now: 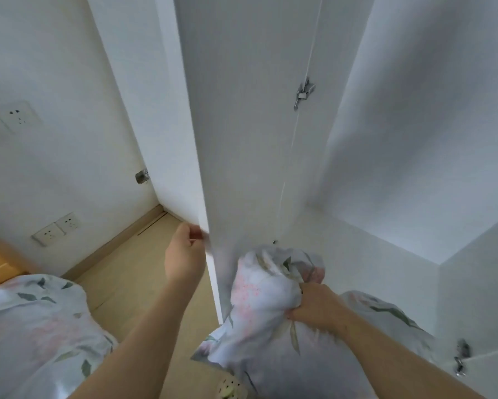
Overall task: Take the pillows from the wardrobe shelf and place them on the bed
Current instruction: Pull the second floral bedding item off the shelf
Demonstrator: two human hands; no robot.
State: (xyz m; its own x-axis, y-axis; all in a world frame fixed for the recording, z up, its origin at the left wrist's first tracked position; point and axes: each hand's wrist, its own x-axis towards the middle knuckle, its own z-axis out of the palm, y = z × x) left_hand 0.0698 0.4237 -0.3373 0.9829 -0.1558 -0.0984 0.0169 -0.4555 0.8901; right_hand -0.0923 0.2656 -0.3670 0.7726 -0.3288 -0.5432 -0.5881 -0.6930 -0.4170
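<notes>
White walls (pixel 49 67) w/ sockets (pixel 56 228), pale wood floor (pixel 144 254), wood skirting (pixel 118 240); soft daylight.

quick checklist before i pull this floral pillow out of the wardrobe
1. Right hand has a firm bunch of the white floral-print pillow: ok.
2. Left hand holds the edge of the white wardrobe door, keeping it open: ok.
3. Pillow clear of the door edge: not ok, it presses against it.
4. Path to the floral bedding at lower left: ok, bare wooden floor between.
5. More pillows left on the shelf: cannot tell.
</notes>
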